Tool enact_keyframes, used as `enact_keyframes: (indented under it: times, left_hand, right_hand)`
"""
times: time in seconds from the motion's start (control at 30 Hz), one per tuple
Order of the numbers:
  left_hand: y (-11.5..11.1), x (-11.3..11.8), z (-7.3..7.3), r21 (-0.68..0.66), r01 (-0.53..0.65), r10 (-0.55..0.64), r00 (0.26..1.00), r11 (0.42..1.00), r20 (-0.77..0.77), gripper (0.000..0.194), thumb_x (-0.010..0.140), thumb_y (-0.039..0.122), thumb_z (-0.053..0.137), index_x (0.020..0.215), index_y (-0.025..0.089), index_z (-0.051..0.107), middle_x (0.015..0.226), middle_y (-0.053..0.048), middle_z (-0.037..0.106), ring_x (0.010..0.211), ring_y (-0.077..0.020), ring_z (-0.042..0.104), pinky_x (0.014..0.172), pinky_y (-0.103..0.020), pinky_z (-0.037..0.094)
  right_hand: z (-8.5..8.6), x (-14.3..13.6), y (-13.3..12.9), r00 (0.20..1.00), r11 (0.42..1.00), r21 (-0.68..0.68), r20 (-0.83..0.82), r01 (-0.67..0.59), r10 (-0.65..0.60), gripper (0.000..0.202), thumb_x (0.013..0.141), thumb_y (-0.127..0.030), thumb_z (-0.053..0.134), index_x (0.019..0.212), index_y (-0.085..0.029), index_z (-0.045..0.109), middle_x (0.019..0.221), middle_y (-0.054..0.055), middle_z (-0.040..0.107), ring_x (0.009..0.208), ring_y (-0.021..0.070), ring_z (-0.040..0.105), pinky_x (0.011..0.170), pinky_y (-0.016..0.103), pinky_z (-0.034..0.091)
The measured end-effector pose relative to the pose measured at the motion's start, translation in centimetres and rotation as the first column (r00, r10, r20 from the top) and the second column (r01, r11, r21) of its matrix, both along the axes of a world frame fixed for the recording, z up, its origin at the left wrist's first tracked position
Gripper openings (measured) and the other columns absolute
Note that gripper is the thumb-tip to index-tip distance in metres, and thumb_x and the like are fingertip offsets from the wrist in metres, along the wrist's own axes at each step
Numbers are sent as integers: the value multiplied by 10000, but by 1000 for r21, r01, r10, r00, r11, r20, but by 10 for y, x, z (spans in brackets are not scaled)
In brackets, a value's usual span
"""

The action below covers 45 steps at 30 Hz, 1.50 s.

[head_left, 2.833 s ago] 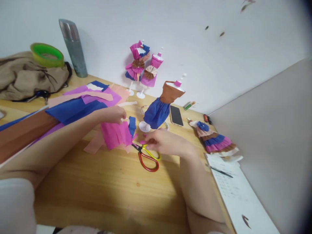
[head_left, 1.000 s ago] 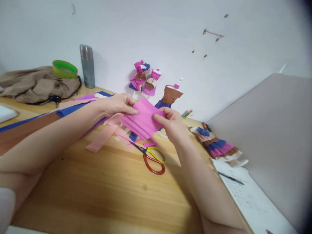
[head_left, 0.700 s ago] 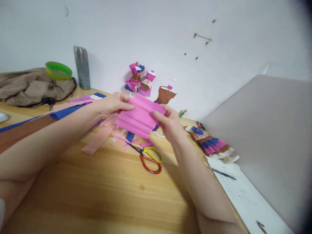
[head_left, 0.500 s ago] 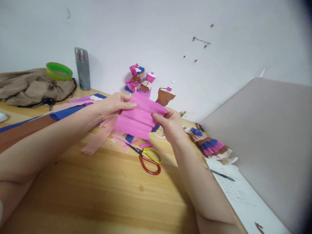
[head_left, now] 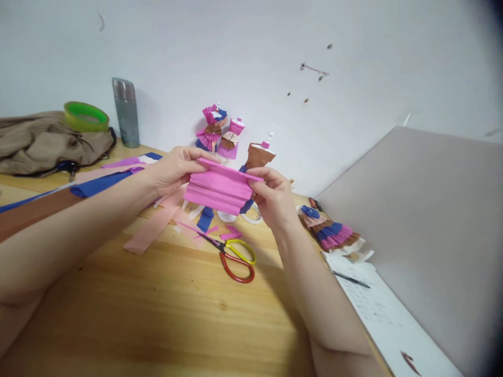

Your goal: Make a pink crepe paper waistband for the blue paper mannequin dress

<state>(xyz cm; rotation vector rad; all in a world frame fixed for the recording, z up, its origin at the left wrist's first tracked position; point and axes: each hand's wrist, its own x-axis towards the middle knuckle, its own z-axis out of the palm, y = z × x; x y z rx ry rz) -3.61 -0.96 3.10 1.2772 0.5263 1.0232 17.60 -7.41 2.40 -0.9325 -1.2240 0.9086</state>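
A pink sheet of crepe paper (head_left: 220,186) with horizontal creases is stretched between my hands above the wooden table (head_left: 157,314). My left hand (head_left: 178,168) pinches its upper left corner, thumb on the near side. At the upper right corner, my right hand (head_left: 273,191) grips the paper between thumb and fingers. Below the paper lie scissors (head_left: 236,259) with one red and one yellow handle, beside pink scraps (head_left: 231,233) and a blue piece (head_left: 205,219). Peach strips (head_left: 151,228) lie near my left forearm.
Small dress forms in pink (head_left: 237,125) and brown paper (head_left: 260,155) stand by the wall. A bottle (head_left: 126,115), green tape roll (head_left: 86,116) and brown cloth (head_left: 39,141) are back left. A layered paper dress (head_left: 332,230), notebook (head_left: 377,298) and pen (head_left: 351,279) lie right.
The pink paper's upper edge has been folded over, and the sheet looks shorter from top to bottom. Both hands still hold it. The whole view has shifted slightly.
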Motion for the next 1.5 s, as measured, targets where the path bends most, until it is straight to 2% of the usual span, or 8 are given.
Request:
enact_keyframes:
  times: [0.53,0.7,0.8,0.87,0.93,1.1,1.23,1.5]
  left_hand:
    - [5,-3,-3,160,1,11,997,987,-73,284,622,81,810,899,144,812,872,-39,792,769,-135,701,754,-244,531]
    - [7,-4,-3,109,-9,23,992,994,-127,219,642,129,776,858,147,802,895,-53,782,794,-163,686,750,-275,532]
    - [10,-7,-2,32,33,-29,995,999,-100,249,713,284,733,877,107,794,867,-97,770,797,-207,677,764,-328,542]
    - [11,-8,-3,-13,68,-69,993,998,-100,423,749,482,716,911,98,789,871,-123,767,792,-232,679,762,-356,545]
    - [10,-7,-4,26,71,-66,986,997,-156,548,707,607,752,954,118,788,930,-126,775,824,-241,689,766,-351,543]
    - [2,0,-5,323,-14,132,928,946,-349,429,648,320,868,1043,165,805,1043,-81,794,966,-233,701,871,-310,518]
    - [0,3,-7,429,-29,210,901,903,-380,293,650,281,847,926,181,838,984,-68,808,937,-249,711,827,-313,536]
    - [5,0,-10,459,-46,227,909,887,-349,54,701,259,791,707,210,812,744,-37,745,839,-224,688,719,-288,512]
  right_hand:
    - [1,2,2,999,1000,-14,37,-9,9,241,523,-288,782,738,-228,692,633,-29,666,548,120,542,522,249,414]
    - [0,4,4,999,1000,10,35,3,-4,216,528,-274,785,697,-223,661,606,-39,646,534,115,537,524,246,419]
    - [-2,6,5,999,1000,19,53,4,-5,214,538,-271,785,704,-225,659,611,-37,652,545,121,554,541,252,442]
    - [-4,7,7,997,1000,26,76,11,-13,210,546,-280,780,710,-228,658,617,-35,657,550,127,559,553,263,458]
    - [-6,8,8,995,999,33,95,23,-26,210,549,-291,776,710,-230,656,627,-31,664,557,134,565,560,272,467]
    - [-9,10,11,992,998,48,122,27,-33,202,574,-286,776,731,-230,662,634,-30,668,550,131,563,556,268,460]
    - [-10,10,11,994,999,49,108,19,-25,195,573,-262,781,726,-228,666,629,-33,670,550,126,563,557,261,455]
    - [-7,16,12,986,1000,24,166,3,-7,168,577,-260,724,739,-221,702,632,-23,674,574,147,595,594,289,499]
